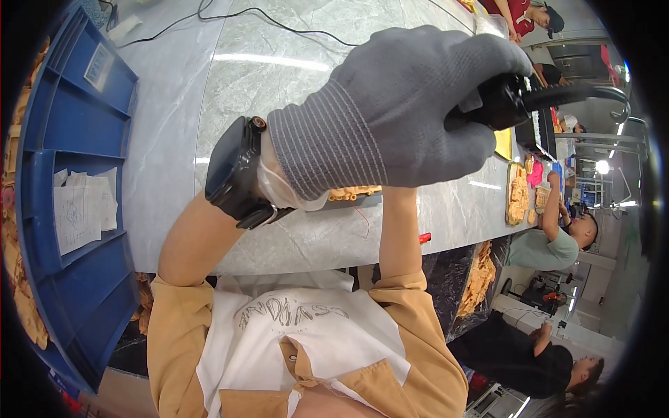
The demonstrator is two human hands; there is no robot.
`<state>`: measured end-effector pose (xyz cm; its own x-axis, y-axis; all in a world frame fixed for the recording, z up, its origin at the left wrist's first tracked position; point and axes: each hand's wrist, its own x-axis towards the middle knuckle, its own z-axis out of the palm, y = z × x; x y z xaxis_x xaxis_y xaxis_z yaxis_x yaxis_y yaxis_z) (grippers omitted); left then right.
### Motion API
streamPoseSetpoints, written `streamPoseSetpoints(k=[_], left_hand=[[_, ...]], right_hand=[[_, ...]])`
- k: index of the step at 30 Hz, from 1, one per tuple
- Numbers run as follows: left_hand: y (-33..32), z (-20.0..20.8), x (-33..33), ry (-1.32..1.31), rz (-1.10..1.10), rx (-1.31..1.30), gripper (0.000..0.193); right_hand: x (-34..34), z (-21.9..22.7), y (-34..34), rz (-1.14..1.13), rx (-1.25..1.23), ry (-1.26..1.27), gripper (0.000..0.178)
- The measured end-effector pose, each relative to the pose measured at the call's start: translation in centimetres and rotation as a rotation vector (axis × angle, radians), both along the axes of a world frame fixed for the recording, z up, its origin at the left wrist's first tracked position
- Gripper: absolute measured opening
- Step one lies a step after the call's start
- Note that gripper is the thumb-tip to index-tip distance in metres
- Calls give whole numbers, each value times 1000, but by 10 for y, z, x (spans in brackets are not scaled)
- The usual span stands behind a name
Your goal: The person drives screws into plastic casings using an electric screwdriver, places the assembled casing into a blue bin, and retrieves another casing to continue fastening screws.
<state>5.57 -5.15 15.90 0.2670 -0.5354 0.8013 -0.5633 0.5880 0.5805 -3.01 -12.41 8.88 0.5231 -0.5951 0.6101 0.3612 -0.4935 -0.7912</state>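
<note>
Head view: your left hand (411, 104), grey-gloved, is gripping a black tool (505, 103) between thumb and fingers. Tool's up above the table (279, 254), toward its right side, ribbed stem and curved end pointing right. Black watch (233, 167) on that wrist. Your right forearm (401, 233) runs up behind the glove; right hand is hidden there, can't tell its state. Tan parts (355, 191) partly show under the glove's cuff. Small red item (425, 238) just right of your right forearm. Blue crate (83, 125) at left, papers (80, 209) in its pocket. Black cable (279, 24) across the table's far side.
</note>
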Motion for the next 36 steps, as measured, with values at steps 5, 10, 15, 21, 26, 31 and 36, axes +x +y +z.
streamPoseSetpoints(k=[5,10,15,21,26,31,36], left_hand=[[-5,0,-7,43,0,57,39],[3,7,-4,81,-119,204,44],[14,-44,9,510,-98,113,63],[49,-147,-2,553,71,495,44],[58,-162,-26,168,153,640,51],[53,-167,-30,-58,220,544,74],[52,-170,-28,-63,247,544,73]], right_hand=[[3,-4,-7,-6,-70,0,53],[1,-5,-6,-4,-141,-7,52],[-4,-8,1,-20,-189,-17,52],[-12,-1,19,-18,133,6,48],[-15,-6,13,-50,153,-1,47],[-12,-5,14,-39,130,-3,43],[-8,-5,13,-30,160,-12,41]])
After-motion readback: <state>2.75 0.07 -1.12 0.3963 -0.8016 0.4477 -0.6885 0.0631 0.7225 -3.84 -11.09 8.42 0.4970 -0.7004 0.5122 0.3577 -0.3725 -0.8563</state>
